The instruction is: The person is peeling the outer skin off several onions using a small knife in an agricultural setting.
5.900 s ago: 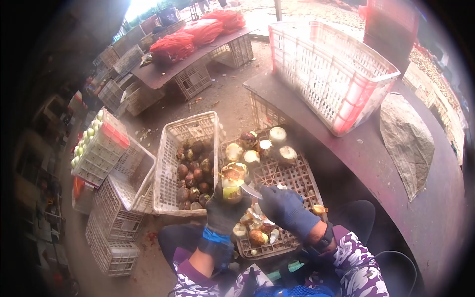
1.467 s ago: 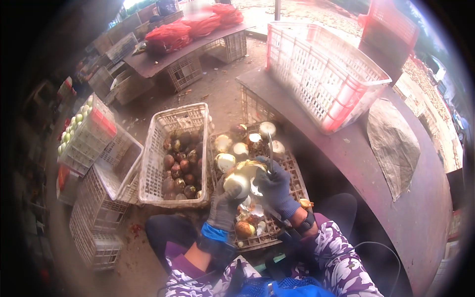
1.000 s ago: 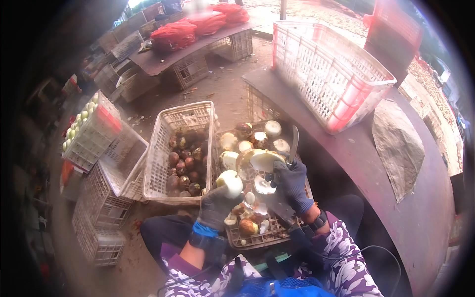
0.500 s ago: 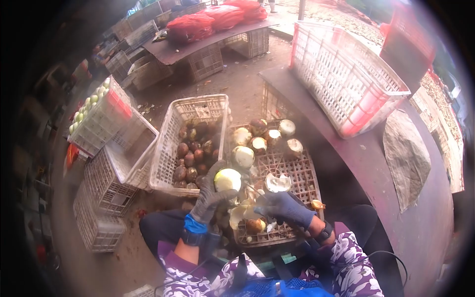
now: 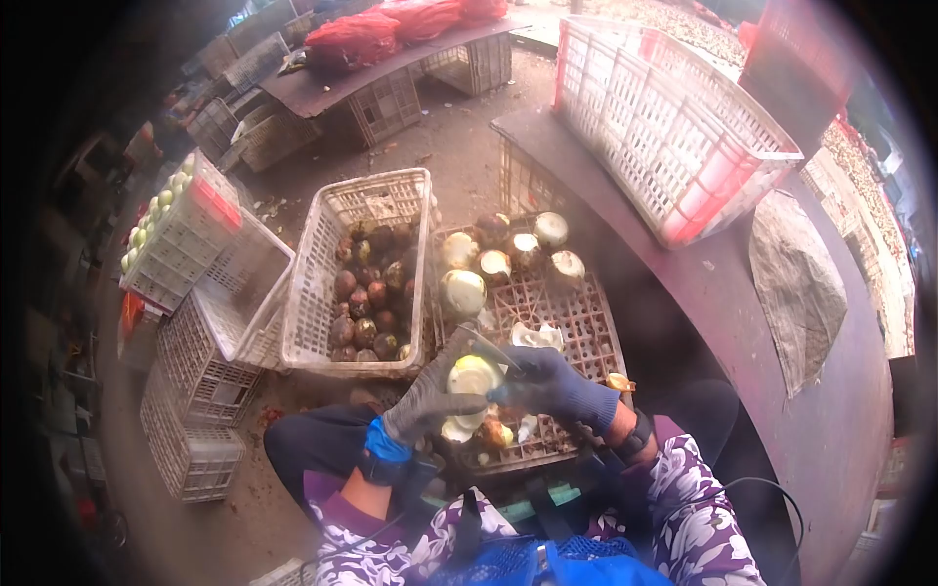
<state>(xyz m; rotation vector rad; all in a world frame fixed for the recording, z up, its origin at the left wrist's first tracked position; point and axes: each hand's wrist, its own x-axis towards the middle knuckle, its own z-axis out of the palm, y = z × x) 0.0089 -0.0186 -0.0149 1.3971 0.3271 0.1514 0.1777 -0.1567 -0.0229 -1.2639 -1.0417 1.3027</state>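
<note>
The fruit (image 5: 475, 375), pale and mostly peeled, sits low in the middle of the view, just above the person's lap and over the near end of a crate (image 5: 578, 313). The left hand (image 5: 428, 398), in a grey glove, is wrapped around it from the left, fingers curled over its side. The right hand (image 5: 553, 387), in a dark blue glove, is closed on what seems to be a knife (image 5: 486, 347); the blade is thin and blurred, and lies across the top of the fruit.

Scraps of peel (image 5: 538, 337) lie on the crate just beyond the hands and under them. At the crate's far end is a cluster of cut fruits (image 5: 462, 291), close together.

Just left of the crate stands a white basket (image 5: 305, 283) part full of dark unpeeled fruits (image 5: 366, 293). To the right runs a dark curved worktop (image 5: 723, 293), carrying a big white and red basket (image 5: 674, 127) and a grey cloth (image 5: 796, 288).
</note>
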